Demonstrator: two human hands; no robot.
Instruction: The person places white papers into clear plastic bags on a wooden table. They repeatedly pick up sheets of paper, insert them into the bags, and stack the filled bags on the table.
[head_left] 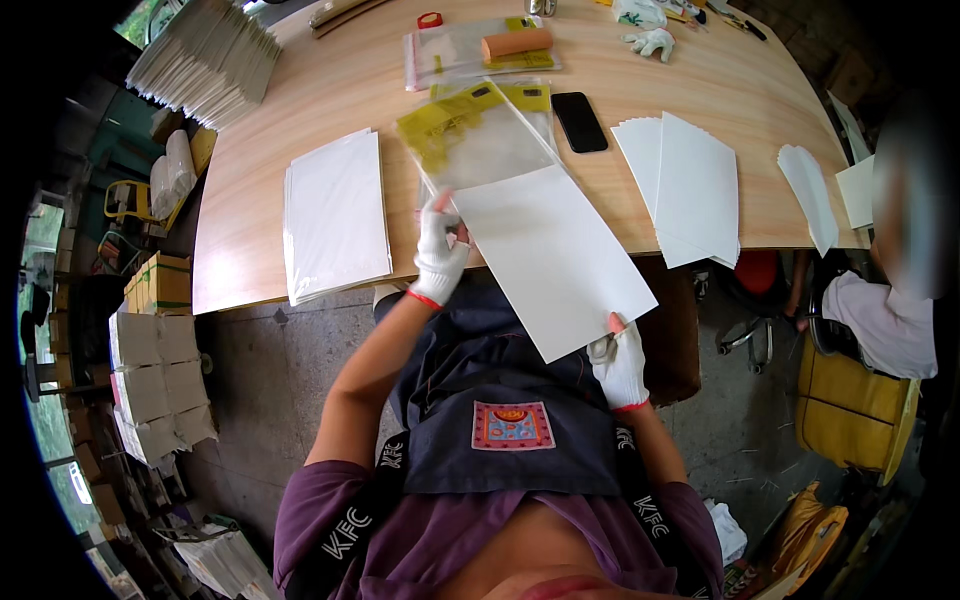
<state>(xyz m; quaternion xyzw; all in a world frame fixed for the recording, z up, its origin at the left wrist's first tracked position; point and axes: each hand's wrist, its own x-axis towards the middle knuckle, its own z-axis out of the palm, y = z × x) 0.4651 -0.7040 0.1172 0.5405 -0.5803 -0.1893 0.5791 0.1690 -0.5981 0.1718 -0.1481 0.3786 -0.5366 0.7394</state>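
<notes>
My left hand [440, 248], in a white fingerless glove with a red cuff, is closed at the lower left edge of a clear plastic bag [500, 145] with a yellow printed end. A white sheet of card [555, 260] slants from the bag's near end out over the table's front edge. Its far end meets the bag; I cannot tell how much of it lies inside. Near its lower right corner, my right hand [620, 365], gloved the same way, grips the card with the thumb on top. More clear bags [535, 98] lie under the far end.
A stack of bagged white sheets [335, 215] lies left, fanned white cards [690, 190] right, beside a black phone [582, 122]. Farther back are an orange roll [516, 43] and a loose glove [650, 43]. A tall paper stack [205, 60] stands far left. Another person [880, 320] sits right.
</notes>
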